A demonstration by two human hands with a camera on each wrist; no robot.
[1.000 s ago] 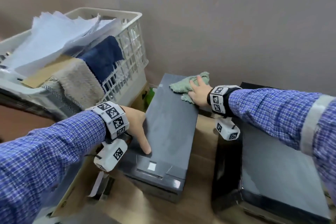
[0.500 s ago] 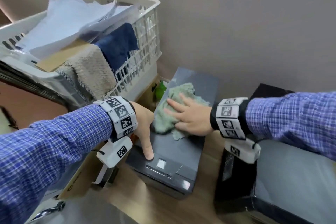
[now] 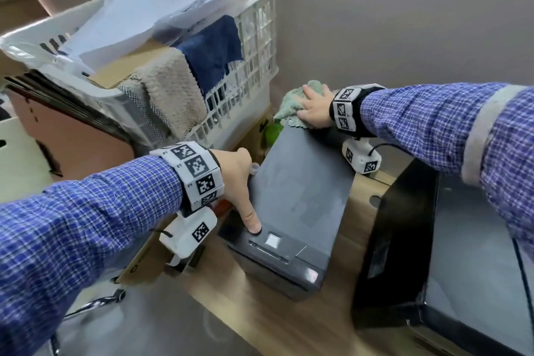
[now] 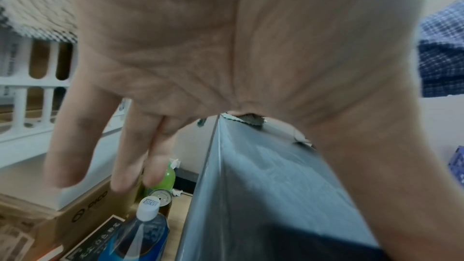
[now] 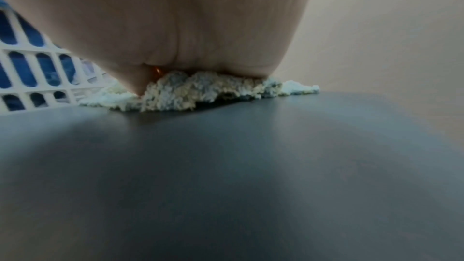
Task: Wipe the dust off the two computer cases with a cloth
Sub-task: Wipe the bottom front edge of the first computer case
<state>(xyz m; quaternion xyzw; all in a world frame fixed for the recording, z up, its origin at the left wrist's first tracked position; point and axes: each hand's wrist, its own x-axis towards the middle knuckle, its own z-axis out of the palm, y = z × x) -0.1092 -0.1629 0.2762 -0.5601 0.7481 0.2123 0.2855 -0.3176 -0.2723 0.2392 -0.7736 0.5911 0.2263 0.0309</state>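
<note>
A grey computer case (image 3: pixel 300 199) lies in the middle of the head view, its top streaked with dust. A second, black case (image 3: pixel 462 257) stands to its right. My right hand (image 3: pixel 313 110) lies flat on a pale green cloth (image 3: pixel 290 105) at the grey case's far end, near the wall. In the right wrist view the palm presses the cloth (image 5: pixel 191 92) onto the dark top (image 5: pixel 226 166). My left hand (image 3: pixel 239 182) steadies the grey case at its near left edge: the thumb rests on top, the straight fingers (image 4: pixel 130 146) hang down its left side (image 4: pixel 226 195).
A white basket (image 3: pixel 254 46) with papers, a beige towel and a blue cloth stands close to the left of the grey case. Bottles (image 4: pixel 143 231) and a cardboard box (image 4: pixel 75 211) fill the gap between them. A wall runs behind. A wooden board (image 3: pixel 260 321) lies under the cases.
My right hand has swept the cloth from the middle of the grey case back to its far end. The left hand has stayed at the near left edge.
</note>
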